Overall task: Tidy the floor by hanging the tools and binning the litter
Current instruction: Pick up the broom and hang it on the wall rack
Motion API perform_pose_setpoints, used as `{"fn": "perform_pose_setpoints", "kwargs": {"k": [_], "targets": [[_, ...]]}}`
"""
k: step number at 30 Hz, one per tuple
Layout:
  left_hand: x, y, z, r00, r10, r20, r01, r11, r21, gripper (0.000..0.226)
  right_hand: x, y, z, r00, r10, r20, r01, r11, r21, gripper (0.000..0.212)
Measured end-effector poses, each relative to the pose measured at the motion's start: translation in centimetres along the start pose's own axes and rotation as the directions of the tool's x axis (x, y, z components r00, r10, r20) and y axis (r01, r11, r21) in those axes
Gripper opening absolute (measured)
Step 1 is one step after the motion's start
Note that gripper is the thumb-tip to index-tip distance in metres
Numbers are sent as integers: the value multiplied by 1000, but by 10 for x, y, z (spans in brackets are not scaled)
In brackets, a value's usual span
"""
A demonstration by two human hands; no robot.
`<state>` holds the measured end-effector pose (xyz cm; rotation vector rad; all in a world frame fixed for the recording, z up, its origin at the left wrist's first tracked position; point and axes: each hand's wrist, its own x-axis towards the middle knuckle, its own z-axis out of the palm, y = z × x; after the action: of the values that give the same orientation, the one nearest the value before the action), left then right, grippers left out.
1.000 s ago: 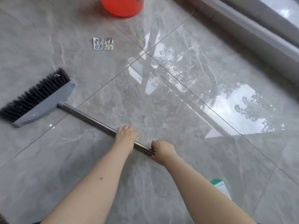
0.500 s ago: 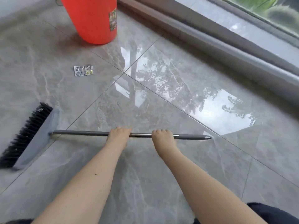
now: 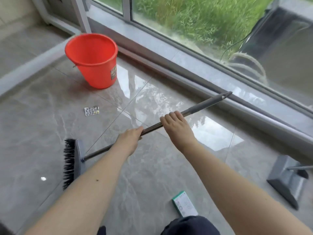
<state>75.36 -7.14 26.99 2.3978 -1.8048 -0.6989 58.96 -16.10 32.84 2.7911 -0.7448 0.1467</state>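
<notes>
The small green and white box point(image 3: 184, 204), on the floor below the right hand point(image 3: 177, 128), shows big letters like "SO"; the rest is unreadable. The sticker on the orange bucket point(image 3: 91, 60), above the left hand point(image 3: 129, 140), is too blurred.

floor point(image 3: 50, 116): grey marble-look tiles, glossy, reflected trees | window point(image 3: 194, 22): glass, ran from 12 to 3 o'clock, grey sill below | grass point(image 3: 186, 14): green, outside at 12–1 o'clock | dark trouser knee point(image 3: 189, 226): at 6 o'clock

Glossy grey tile floor point(image 3: 152, 175) under bucket point(image 3: 94, 65), blister pack point(image 3: 91, 111), carton point(image 3: 184, 205), dustpan point(image 3: 286, 180).
</notes>
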Motion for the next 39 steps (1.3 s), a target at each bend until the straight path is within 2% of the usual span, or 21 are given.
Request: {"fn": "perform_pose_setpoints", "kwargs": {"k": [2, 4, 7, 10, 13, 16, 20, 22, 24, 26, 28, 30, 34, 39], "targets": [[-15, 19, -43, 1000, 6, -4, -6, 1000, 6, 14, 4, 17, -43, 999, -35, -8, 35, 999, -30, 20], [-28, 39, -88, 1000, 5, -12, -5, 1000, 20, 16, 9, 34, -87, 999, -39, 16, 39, 999, -10, 34], [-47, 72, -154, 1000, -15, -25, 16, 999, 40, 17, 13, 59, -158, 1000, -2, -9, 2, 1000, 26, 40], [-65, 110, -217, 999, 2, -33, 1, 997, 76, 20, 14, 85, -232, 992, 53, -116, -46, 997, 61, 37], [-80, 153, -275, 998, 28, -49, -23, 996, 82, 19, 17, 110, -302, 970, 125, -210, -92, 983, 158, 24], [-99, 194, -319, 998, 40, -53, -34, 993, 115, 18, 14, 128, -364, 955, 192, -228, -144, 967, 208, 14], [-117, 239, -361, 996, 85, -28, -81, 991, 111, 19, 2, 146, -428, 886, 314, -342, -256, 945, 205, 17], [-124, 263, -383, 993, 106, -53, -103, 993, 60, 15, -9, 156, -460, 828, 402, -390, -351, 915, 196, 16], [-130, 285, -400, 989, 133, -68, -131, 991, 40, 16, -21, 166, -486, 763, 521, -383, -449, 853, 267, 9], [-136, 303, -410, 981, 186, -60, -183, 981, 58, 22, -31, 173, -505, 685, 677, -270, -557, 725, 404, 11], [-144, 324, -417, 963, 265, -55, -260, 962, 84, 24, -44, 182, -529, 577, 802, -155, -648, 564, 512, 22], [-154, 348, -425, 934, 354, -49, -349, 932, 96, 28, -59, 189, -557, 451, 886, -111, -690, 424, 586, 31], [-179, 390, -431, 874, 484, -33, -482, 875, 46, 32, -91, 198, -604, 249, 964, -92, -656, 238, 717, 34], [-218, 452, -432, 746, 665, 26, -665, 747, -23, 42, -151, 196, -647, 125, 983, -138, -607, 185, 773, 26]]}}
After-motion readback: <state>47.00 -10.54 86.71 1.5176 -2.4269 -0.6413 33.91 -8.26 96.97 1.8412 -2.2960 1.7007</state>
